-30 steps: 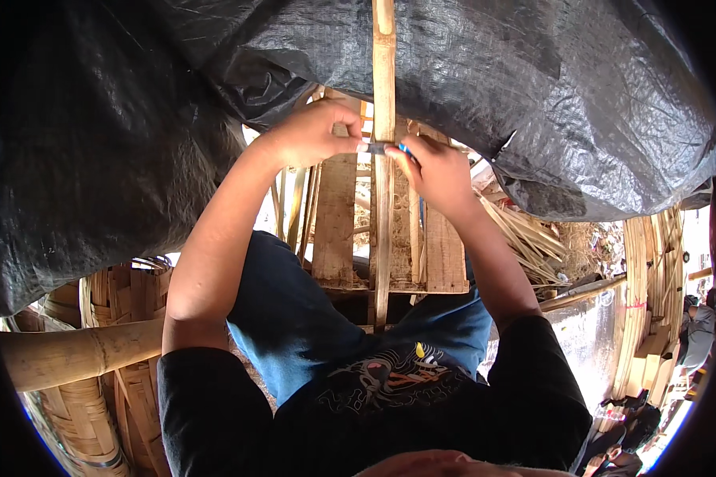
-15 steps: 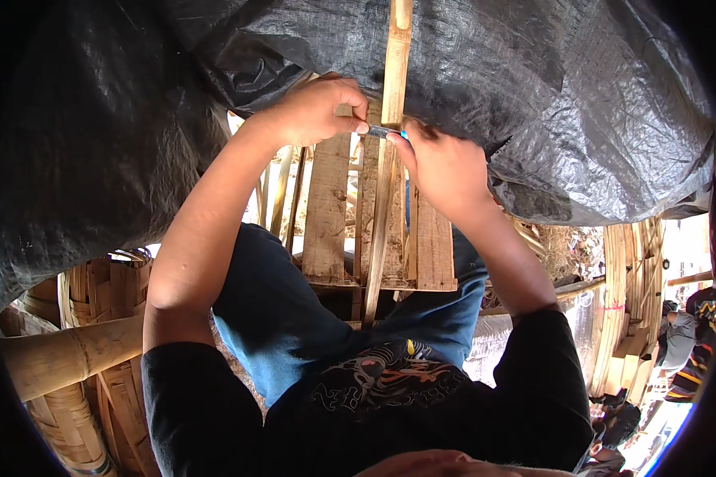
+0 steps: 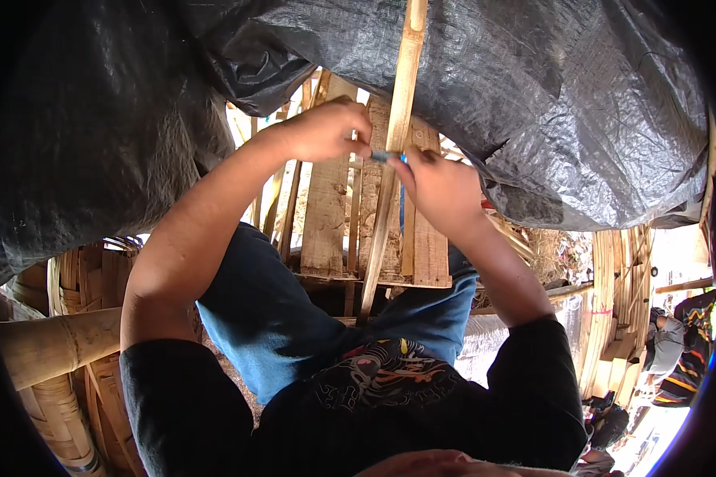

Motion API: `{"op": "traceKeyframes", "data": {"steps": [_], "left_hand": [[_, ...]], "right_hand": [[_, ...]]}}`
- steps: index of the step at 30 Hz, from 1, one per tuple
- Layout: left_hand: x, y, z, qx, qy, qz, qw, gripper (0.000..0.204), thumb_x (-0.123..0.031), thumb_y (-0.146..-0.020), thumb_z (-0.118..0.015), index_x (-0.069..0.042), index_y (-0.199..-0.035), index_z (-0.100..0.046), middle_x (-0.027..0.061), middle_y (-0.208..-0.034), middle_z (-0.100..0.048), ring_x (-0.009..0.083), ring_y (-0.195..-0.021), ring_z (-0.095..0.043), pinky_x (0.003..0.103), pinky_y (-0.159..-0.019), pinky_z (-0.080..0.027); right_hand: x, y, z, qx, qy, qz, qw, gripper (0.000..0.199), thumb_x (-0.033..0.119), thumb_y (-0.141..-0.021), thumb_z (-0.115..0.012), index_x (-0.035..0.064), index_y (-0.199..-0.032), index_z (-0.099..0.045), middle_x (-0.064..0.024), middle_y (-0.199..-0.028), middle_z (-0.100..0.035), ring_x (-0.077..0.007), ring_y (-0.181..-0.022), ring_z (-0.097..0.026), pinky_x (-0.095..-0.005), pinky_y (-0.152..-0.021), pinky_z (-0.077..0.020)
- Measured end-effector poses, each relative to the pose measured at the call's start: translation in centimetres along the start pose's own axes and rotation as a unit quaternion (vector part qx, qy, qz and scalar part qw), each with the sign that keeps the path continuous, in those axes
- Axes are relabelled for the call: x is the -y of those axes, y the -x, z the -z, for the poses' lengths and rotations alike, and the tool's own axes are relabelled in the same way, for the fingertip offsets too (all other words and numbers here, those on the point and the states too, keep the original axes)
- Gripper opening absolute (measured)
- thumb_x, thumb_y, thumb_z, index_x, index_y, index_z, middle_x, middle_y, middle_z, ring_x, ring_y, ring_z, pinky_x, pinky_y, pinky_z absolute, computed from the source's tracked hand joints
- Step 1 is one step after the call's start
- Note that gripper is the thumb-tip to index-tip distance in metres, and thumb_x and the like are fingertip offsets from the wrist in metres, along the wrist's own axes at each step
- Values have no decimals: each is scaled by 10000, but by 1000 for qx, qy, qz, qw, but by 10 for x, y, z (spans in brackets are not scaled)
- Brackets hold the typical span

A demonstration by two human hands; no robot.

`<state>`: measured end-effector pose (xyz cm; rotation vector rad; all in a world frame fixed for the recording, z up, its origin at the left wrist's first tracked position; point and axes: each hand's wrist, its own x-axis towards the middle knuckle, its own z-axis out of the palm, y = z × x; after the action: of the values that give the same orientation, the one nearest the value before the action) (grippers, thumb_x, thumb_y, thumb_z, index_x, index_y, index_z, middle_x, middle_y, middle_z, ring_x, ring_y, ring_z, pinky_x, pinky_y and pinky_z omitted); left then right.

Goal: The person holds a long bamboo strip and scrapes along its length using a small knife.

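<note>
A long, narrow bamboo pole (image 3: 406, 67) runs from the top of the view down between my knees, lying over a rough wooden plank bench (image 3: 323, 222). Across it sits a short, dark metal blade (image 3: 382, 156), with a bit of blue at its right end. My left hand (image 3: 330, 133) is closed, pinching the blade's left end between thumb and fingers. The other end is gripped by my right hand (image 3: 447, 189), whose thumb presses along it near the blue part. Its fingers are partly hidden behind the pole side of the hand.
Black plastic sheeting (image 3: 589, 103) hangs across the far side. A thick bamboo pole (image 3: 64, 346) and woven bamboo baskets (image 3: 68, 421) stand at left. Bundled bamboo strips (image 3: 605, 302) rise at right, with other people (image 3: 676, 350) beyond them.
Both hands and the blade have slid toward me along the bamboo pole. The view has shifted slightly, showing more of the bench's far end.
</note>
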<state>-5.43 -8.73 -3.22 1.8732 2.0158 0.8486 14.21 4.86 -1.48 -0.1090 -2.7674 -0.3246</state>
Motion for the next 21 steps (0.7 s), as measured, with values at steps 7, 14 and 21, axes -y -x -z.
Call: {"op": "traceKeyframes", "data": {"steps": [7, 14, 21], "left_hand": [[9, -18, 14, -19, -26, -49, 998, 101, -148, -822, -724, -70, -826, -659, 53, -979, -594, 251, -1020, -552, 367, -907, -427], [14, 5, -20, -24, 56, -131, 989, 174, -134, -808, -733, -48, -782, -584, 65, -881, -559, 267, -946, -523, 381, -857, -420], [19, 2, -26, 8, 91, -117, 989, 129, -110, -810, -723, -42, -804, -614, 64, -871, -565, 256, -982, -509, 378, -876, -419]], "right_hand": [[-7, -17, 6, -23, 13, -20, 999, 317, 401, -935, -574, 104, -828, -595, -65, -633, -624, -239, -494, -628, -343, -413, -483], [10, 12, 1, -17, 34, 13, 999, 308, 370, -915, -610, 117, -752, -546, -19, -596, -572, -193, -490, -620, -319, -401, -488], [17, 18, -4, -4, 2, -28, 1000, 316, 359, -920, -611, 112, -742, -527, -35, -603, -585, -226, -466, -606, -336, -396, -481]]}}
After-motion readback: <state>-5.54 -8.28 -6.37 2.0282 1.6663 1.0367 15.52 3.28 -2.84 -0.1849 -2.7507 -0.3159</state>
